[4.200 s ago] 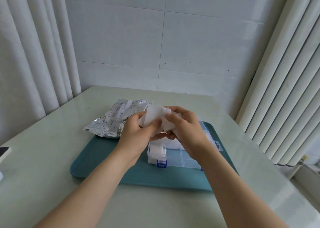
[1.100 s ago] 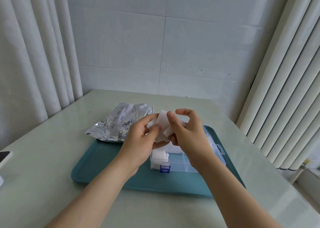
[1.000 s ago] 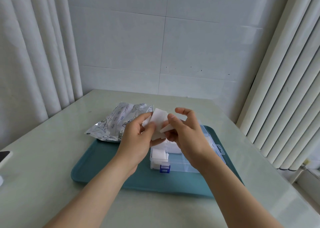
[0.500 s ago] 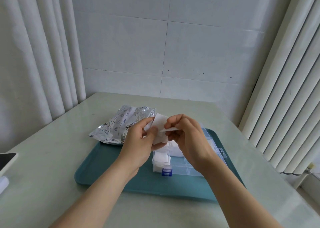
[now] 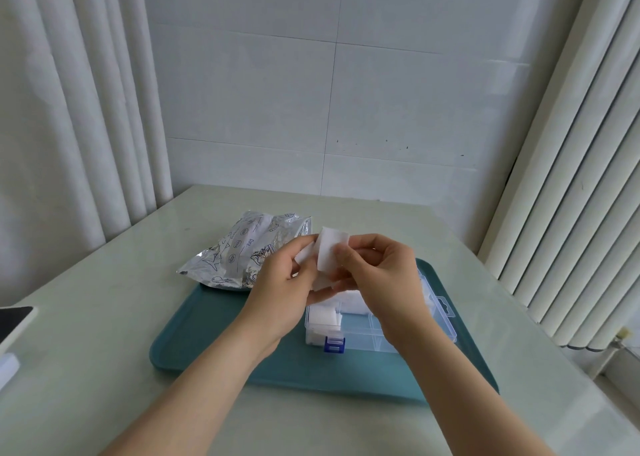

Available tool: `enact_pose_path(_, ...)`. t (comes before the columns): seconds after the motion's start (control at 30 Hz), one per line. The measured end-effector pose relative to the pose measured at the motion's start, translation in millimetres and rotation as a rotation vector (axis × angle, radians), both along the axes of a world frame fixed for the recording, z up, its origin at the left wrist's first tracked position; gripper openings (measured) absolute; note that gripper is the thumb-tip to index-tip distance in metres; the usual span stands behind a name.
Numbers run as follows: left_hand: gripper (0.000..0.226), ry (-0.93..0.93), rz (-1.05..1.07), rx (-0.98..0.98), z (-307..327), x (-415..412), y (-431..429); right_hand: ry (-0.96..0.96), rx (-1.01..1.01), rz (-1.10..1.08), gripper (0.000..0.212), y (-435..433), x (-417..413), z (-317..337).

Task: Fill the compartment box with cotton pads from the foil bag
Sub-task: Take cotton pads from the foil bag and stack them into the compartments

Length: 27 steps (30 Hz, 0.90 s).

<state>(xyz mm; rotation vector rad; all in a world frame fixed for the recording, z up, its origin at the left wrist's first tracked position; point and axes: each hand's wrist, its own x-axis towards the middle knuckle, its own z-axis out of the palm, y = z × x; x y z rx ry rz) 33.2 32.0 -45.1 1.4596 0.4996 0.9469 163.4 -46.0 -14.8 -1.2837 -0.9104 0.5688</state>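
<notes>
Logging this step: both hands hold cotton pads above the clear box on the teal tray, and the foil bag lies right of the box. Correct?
No. The head view shows the foil bag lying left of the clear box, not right. The rest stands: the left hand and right hand hold cotton pads above the box on the teal tray.

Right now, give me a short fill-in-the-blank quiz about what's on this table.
1. The compartment box stands on a teal tray, and the foil bag lies to the box's ____.
2. The latch on the front of the box is coloured ____.
3. The left hand and the right hand pinch cotton pads whose colour is ____.

Missing words: left; blue; white.
</notes>
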Motion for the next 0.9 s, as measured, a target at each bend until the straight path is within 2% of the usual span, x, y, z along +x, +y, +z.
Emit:
enact_pose_path(0.17,0.038,-0.059,-0.038,-0.112,1.5,4.1,-6.2,0.068,-0.019,-0.078,0.013,1.1,-5.1,-3.3)
enact_pose_path(0.27,0.038,-0.114,-0.035,-0.189,2.0,4.3,-6.5,0.036,-0.027,-0.09,0.012,2.3,-3.4,-5.5)
enact_pose_path(0.37,0.034,-0.147,-0.067,-0.178,4.4,2.5,-8.0,-0.011,-0.033,-0.106,0.013,2.5,-2.3,-6.2)
enact_pose_path(0.5,0.026,-0.075,-0.08,-0.026,5.1,1.1,-9.7,-0.21,-0.061,-0.098,0.032,6.4,0.4,-10.5)
enact_pose_path(0.6,0.035,-0.014,-0.065,0.027,2.8,1.1,-7.5,-0.436,-0.056,-0.157,0.032,7.7,1.6,-11.9)
enact_pose_path(0.7,0.04,-0.01,-0.043,0.018,2.6,0.3,-7.7,-0.539,0.015,-0.176,0.025,4.6,0.2,-11.2)
enact_pose_path(0.8,0.036,-0.03,0.003,-0.012,3.3,-0.2,-6.4,-0.512,0.058,-0.176,0.018,1.9,-0.7,-7.8)
enact_pose_path(0.9,0.037,-0.037,0.04,-0.038,3.3,-0.1,-4.3,-0.359,0.04,-0.109,0.012,0.8,3.0,-3.2)
